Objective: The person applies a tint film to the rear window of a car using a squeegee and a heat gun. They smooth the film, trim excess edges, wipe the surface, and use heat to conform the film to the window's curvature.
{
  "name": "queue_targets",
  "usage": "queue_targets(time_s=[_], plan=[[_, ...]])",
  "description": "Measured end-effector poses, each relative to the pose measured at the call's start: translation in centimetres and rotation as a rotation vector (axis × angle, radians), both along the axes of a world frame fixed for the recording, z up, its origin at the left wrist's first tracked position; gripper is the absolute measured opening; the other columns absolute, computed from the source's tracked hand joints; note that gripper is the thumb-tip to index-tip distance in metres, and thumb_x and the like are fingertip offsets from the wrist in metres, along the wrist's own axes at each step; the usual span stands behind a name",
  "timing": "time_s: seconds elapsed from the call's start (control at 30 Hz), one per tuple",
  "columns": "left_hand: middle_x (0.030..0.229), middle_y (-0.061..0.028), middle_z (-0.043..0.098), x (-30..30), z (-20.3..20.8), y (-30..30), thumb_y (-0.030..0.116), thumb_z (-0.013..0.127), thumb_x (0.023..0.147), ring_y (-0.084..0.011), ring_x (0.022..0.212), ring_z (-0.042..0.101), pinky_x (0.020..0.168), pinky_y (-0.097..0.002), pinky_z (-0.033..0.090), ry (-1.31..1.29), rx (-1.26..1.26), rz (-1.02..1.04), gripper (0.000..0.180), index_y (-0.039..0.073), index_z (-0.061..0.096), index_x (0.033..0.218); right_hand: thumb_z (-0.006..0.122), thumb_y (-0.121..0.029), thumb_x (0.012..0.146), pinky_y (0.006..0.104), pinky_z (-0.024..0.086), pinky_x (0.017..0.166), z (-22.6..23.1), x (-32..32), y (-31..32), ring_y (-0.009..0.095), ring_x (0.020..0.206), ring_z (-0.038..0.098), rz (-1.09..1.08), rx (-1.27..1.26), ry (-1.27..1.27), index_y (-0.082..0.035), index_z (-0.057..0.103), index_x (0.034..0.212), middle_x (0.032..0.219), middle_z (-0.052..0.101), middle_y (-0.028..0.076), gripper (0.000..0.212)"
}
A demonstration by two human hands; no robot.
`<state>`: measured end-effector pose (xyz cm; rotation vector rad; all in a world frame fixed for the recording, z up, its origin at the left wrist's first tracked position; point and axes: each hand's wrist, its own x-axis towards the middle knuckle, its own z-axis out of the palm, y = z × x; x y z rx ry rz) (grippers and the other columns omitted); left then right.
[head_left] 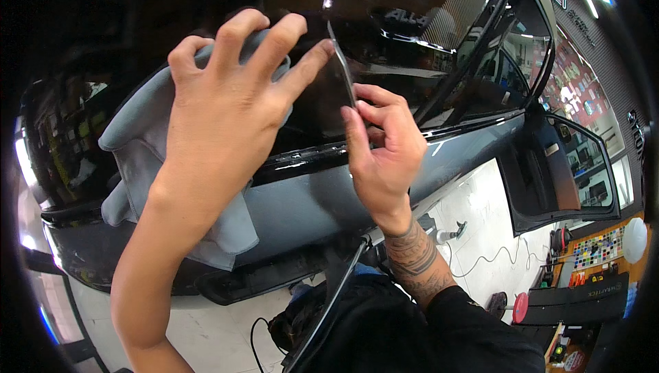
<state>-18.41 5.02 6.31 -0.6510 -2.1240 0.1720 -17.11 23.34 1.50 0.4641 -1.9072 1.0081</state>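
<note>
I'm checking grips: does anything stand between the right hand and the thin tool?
Nothing visible: the right hand pinches the tool by its lower end. The left hand, over the cloth, has its index fingertip at the tool's upper part.

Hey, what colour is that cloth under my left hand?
The cloth is plain grey with a slight bluish cast, best seen in the head view.

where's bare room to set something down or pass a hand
Set down: pale floor between grey bodywork and open car door. Hand: bodywork between grey cloth and right hand. Crowded: around left hand, cloth and slim blade.
</note>
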Motion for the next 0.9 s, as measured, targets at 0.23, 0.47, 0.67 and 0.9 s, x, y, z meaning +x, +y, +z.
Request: queue_targets(time_s=[0.23, 0.47, 0.67, 0.9], plan=[[0.14, 0.0025, 0.04, 0.2, 0.6, 0.1, -0.005, 0.059, 0.069, -0.0208, 0.129, 0.033, 0.095, -0.0428, 0.028, -0.032, -0.03, 0.042, 0.076, 0.03, 0.053, 0.136, 0.07, 0.003, 0.079, 0.0311, 0.051, 0.062, 0.2, -0.3, -0.3, 0.027, 0.073, 0.064, 0.037, -0.024, 0.029, 0.003, 0.057, 0.083, 0.096, 0.064, 0.017, 0.013], [0.14, 0.0026, 0.039, 0.2, 0.3, 0.0, -0.008, 0.058, 0.067, -0.021, 0.129, 0.033, 0.095, -0.0424, 0.028, -0.023, -0.044, 0.054, 0.082, 0.033, 0.052, 0.138, 0.071, 0.003, 0.079, 0.031, 0.051, 0.061, -0.4, -0.8, 0.6, 0.026, 0.071, 0.064, 0.03, -0.005, 0.06, 0.002, 0.057, 0.082, 0.095, 0.063, 0.016, 0.014], [0.141, 0.003, 0.038, 0.2, 0.1, -0.3, -0.01, 0.056, 0.068, -0.021, 0.13, 0.032, 0.095, -0.042, 0.029, -0.017, -0.05, 0.052, 0.085, 0.034, 0.051, 0.139, 0.072, 0.003, 0.078, 0.0282, 0.05, 0.057, -0.4, -0.7, 1.3, 0.021, 0.067, 0.063, 0.017, 0.01, 0.043, 0.002, 0.058, 0.081, 0.095, 0.064, 0.015, 0.014], [0.142, 0.0032, 0.037, 0.1, 0.1, 0.0, -0.011, 0.058, 0.068, -0.021, 0.13, 0.032, 0.096, -0.0419, 0.029, -0.016, -0.073, 0.088, 0.089, 0.038, 0.047, 0.141, 0.072, 0.003, 0.078, 0.0274, 0.05, 0.055, -0.8, -1.2, 3.0, 0.021, 0.067, 0.064, 0.016, 0.043, 0.099, 0.002, 0.058, 0.081, 0.094, 0.064, 0.015, 0.014]])
